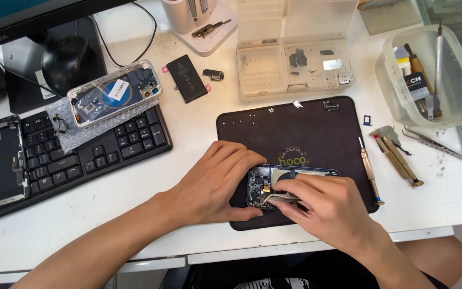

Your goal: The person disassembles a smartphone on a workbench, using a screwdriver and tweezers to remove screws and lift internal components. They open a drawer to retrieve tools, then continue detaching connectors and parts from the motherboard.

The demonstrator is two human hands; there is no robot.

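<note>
A person's two bare hands meet over an opened dark blue phone body with exposed internals (266, 184), which lies on a dark rectangular work mat (295, 134) near the front edge of the white worktop (199, 126); the left hand (217, 182) cups the phone's left end, fingers curled over its top edge and thumb along its near edge; the right hand (322, 206) pinches a pale flat ribbon strip (282, 197) inside the phone, fingers closed narrowly on it. The far half of the mat is mostly bare; a slim gold-handled screwdriver (369, 171) lies just past the mat's right edge; a black computer keyboard (76, 155) sits well apart to the left; a clear plastic parts tray (294, 67) stands beyond the mat's far edge.
</note>
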